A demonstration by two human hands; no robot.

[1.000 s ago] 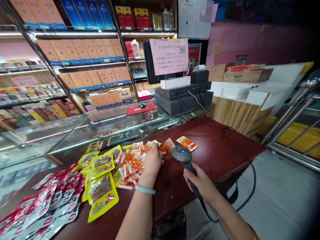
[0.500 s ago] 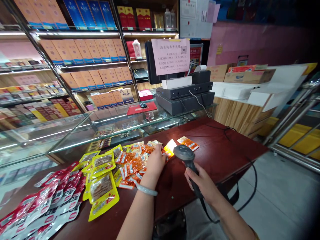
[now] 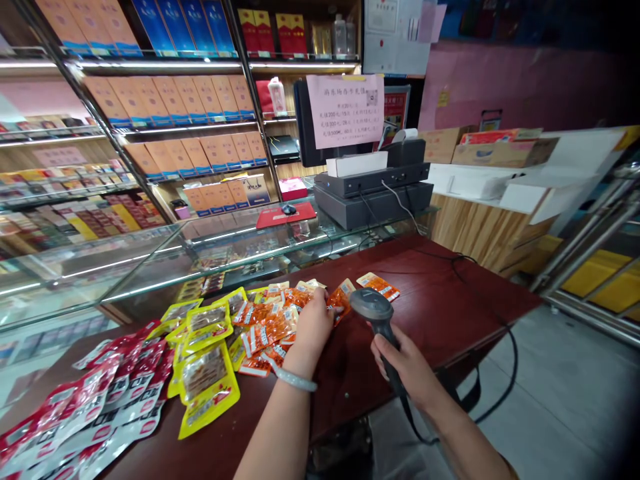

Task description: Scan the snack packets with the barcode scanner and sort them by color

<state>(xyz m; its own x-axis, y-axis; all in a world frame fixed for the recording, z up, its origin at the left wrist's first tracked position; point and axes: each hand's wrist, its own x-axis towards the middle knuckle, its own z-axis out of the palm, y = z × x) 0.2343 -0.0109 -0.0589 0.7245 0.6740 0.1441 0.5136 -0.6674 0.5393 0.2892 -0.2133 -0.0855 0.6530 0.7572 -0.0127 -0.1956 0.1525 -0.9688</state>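
R hand [image 3: 407,367] wraps its grip tight round the handle of the dark grey pistol-shaped barcode scanner [image 3: 373,310], head aimed toward 11 o'clock at the small orange foil snack sachet [image 3: 341,299]. That sachet lies on the dark red wooden worktop [image 3: 440,300], at the 3 o'clock edge of the orange sachet pile [image 3: 265,330]. L hand [image 3: 313,323] lies over the pile, fingers curled, tips pinching or pressing the sachet's near edge; can't tell which. To do it well, judged: keep sachet flat w/ barcode face up, L fingers off the code, scanner head tilted slightly vs. foil glare, steady before trigger. A second orange sachet [image 3: 379,285] sits just beside at 1 o'clock, so aim tight to avoid reading the wrong one. Scanner's black cable [image 3: 500,393] hangs off the worktop edge; leave slack.
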